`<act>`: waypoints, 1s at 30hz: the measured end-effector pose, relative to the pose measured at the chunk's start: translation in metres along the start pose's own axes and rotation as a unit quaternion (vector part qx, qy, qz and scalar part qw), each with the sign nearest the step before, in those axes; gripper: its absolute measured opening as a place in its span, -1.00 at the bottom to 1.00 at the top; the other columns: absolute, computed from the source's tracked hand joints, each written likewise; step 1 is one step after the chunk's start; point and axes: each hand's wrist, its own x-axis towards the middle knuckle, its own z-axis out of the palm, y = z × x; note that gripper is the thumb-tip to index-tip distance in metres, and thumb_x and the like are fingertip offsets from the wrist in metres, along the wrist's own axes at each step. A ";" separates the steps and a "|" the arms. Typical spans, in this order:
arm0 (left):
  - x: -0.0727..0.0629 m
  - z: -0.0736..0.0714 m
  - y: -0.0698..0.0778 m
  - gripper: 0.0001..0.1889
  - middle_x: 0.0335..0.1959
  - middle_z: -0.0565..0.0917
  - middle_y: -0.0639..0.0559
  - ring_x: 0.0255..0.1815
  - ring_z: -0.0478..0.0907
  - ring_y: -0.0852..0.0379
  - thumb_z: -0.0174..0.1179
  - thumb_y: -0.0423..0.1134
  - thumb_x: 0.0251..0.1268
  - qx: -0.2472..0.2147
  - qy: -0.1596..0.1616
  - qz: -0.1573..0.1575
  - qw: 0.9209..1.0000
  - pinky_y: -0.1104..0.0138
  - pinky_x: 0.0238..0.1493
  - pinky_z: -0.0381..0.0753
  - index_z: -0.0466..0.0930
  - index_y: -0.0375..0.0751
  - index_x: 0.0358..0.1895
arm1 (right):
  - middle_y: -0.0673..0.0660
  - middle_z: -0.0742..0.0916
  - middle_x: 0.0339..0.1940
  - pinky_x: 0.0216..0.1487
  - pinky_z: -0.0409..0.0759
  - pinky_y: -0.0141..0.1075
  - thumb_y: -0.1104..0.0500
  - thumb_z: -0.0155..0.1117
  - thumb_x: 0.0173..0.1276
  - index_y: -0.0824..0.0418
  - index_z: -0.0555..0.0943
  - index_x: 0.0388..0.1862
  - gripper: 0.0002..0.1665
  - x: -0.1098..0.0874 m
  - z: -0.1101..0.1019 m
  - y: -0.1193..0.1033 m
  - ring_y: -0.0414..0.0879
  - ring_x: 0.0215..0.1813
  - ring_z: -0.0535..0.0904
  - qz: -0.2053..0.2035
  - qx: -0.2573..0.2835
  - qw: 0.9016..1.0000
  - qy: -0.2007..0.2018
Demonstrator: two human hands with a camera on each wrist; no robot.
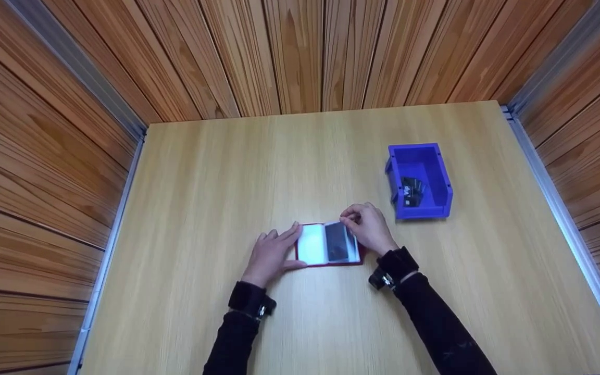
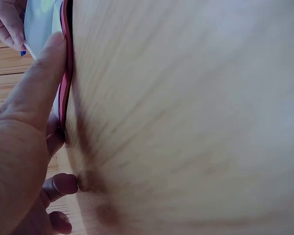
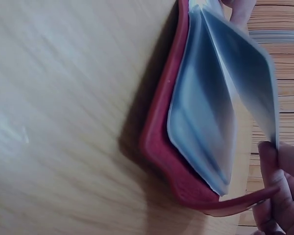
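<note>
A small red card holder (image 1: 313,244) lies spread on the table, its clear plastic sleeve pages showing. My left hand (image 1: 274,253) presses its left side, the thumb at the near edge and the index finger at the far edge. In the left wrist view that thumb (image 2: 44,73) is straight along the red cover (image 2: 64,95). My right hand (image 1: 370,228) pinches the outer edge of one raised sleeve page (image 3: 245,68). Below it, in the right wrist view, lie other sleeves (image 3: 201,127), and the red closing strap (image 3: 235,203) bends up against the right fingers.
To the right of the holder stands a blue-purple bin (image 1: 422,212) with several dark cards (image 1: 412,191) inside, one marked VIP. The wooden table (image 1: 227,172) is bordered by plank walls (image 1: 300,52) and metal rails (image 1: 565,224).
</note>
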 end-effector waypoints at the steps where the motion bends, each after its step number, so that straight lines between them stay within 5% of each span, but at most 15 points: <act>1: 0.000 0.000 0.000 0.03 0.61 0.32 0.18 0.23 0.50 -0.17 0.41 0.31 0.04 0.000 0.002 0.002 1.000 0.04 0.21 0.35 0.23 0.10 0.62 | 0.13 0.72 -0.24 -0.02 0.48 -0.17 0.19 0.40 0.43 0.23 0.76 -0.19 -0.89 0.000 0.000 0.000 0.01 -0.12 0.61 0.002 0.002 1.000 0.000; 7: 0.001 0.000 0.000 0.04 0.61 0.30 0.22 0.06 0.50 -0.03 0.39 0.34 0.05 0.016 -0.001 -0.002 1.000 0.15 0.11 0.33 0.20 0.13 0.63 | 0.16 0.75 -0.19 -0.01 0.55 -0.15 0.08 0.33 0.50 0.23 0.79 -0.13 -0.76 -0.003 0.001 -0.001 0.01 -0.08 0.63 -0.023 0.026 0.999 -0.002; 16: 0.001 0.002 0.000 0.05 0.64 0.23 0.20 0.43 0.40 -0.26 0.40 0.31 0.07 -0.011 -0.021 -0.016 1.000 -0.03 0.34 0.30 0.14 0.14 0.65 | 0.15 0.79 -0.13 -0.01 0.53 -0.17 0.04 0.30 0.53 0.20 0.81 -0.05 -0.72 -0.007 0.007 -0.006 0.00 -0.06 0.64 -0.032 0.052 0.998 -0.023; 23: 0.001 0.003 0.000 0.05 0.63 0.23 0.19 0.46 0.36 -0.32 0.42 0.28 0.07 -0.025 -0.012 -0.013 1.000 -0.05 0.38 0.27 0.15 0.11 0.65 | 0.07 0.80 -0.15 0.04 0.54 -0.13 0.07 0.31 0.52 0.15 0.82 -0.02 -0.74 -0.008 0.010 -0.010 -0.04 -0.05 0.63 -0.041 0.043 0.997 -0.040; 30: 0.002 0.002 0.001 0.20 0.38 0.63 -0.03 -0.09 0.48 0.00 0.44 0.32 0.02 0.012 0.001 -0.014 1.000 0.16 0.02 0.34 0.00 0.04 0.70 | 0.07 0.82 -0.17 0.00 0.54 -0.17 0.09 0.36 0.48 0.18 0.83 -0.05 -0.77 -0.012 0.021 -0.008 -0.07 -0.08 0.65 -0.086 0.027 0.993 -0.070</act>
